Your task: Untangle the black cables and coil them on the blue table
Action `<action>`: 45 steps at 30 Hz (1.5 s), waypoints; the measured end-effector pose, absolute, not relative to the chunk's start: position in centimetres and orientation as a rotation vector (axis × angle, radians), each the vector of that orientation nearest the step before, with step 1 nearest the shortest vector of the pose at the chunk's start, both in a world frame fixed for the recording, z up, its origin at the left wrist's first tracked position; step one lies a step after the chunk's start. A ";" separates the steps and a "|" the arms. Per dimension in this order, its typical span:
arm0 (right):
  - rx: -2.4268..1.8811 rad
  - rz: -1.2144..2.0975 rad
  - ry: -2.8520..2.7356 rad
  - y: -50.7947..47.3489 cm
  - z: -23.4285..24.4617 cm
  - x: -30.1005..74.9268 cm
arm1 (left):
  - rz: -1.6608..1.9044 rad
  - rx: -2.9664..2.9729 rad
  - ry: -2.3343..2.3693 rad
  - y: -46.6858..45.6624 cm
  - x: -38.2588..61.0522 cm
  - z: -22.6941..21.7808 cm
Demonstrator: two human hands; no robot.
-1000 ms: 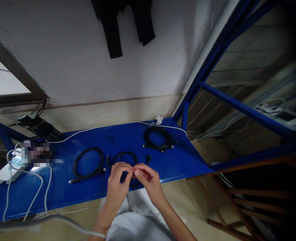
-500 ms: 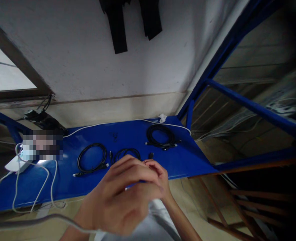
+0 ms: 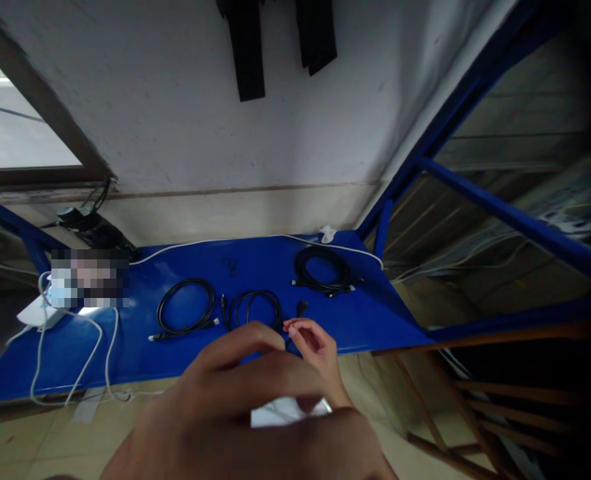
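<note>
My left hand (image 3: 255, 407) is raised close to the camera and fills the lower middle of the view. Its fingers are curled together, and what they hold, if anything, is hidden. My right hand (image 3: 311, 348) is at the near edge of the blue shelf (image 3: 140, 357). Its fingertips pinch the near side of the middle black cable coil (image 3: 253, 305). A second black coil (image 3: 185, 315) lies to the left of it. A third coil (image 3: 324, 270) lies further back on the right.
White cables (image 3: 75, 373) and a white power strip (image 3: 38, 312) lie on the shelf's left end. A white wire (image 3: 215, 241) runs along the back edge by the wall. Blue frame bars (image 3: 500, 213) rise on the right. Black cloth (image 3: 280, 40) hangs on the wall.
My left hand has left the cable and risen toward the camera, growing large in view. My right hand stays pinched at the middle coil. The view has shifted slightly.
</note>
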State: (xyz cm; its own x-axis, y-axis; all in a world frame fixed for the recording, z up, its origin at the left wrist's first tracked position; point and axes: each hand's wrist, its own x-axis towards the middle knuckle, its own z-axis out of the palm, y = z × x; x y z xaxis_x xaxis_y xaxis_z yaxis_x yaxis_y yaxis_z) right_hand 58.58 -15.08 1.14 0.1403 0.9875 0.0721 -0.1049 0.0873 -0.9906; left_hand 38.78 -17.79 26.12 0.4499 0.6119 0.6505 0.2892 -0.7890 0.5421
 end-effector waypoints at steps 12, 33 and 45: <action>-1.223 1.082 -1.095 -17.2 0.6 59.7 | 0.407 2.479 1.180 -14.7 35.5 4.9; -1.269 1.105 -1.249 -19.9 0.4 59.2 | 0.473 2.662 1.262 -12.7 34.4 -0.5; -1.190 1.235 -1.230 -15.1 0.6 56.7 | 0.795 2.344 1.270 -11.1 37.4 0.0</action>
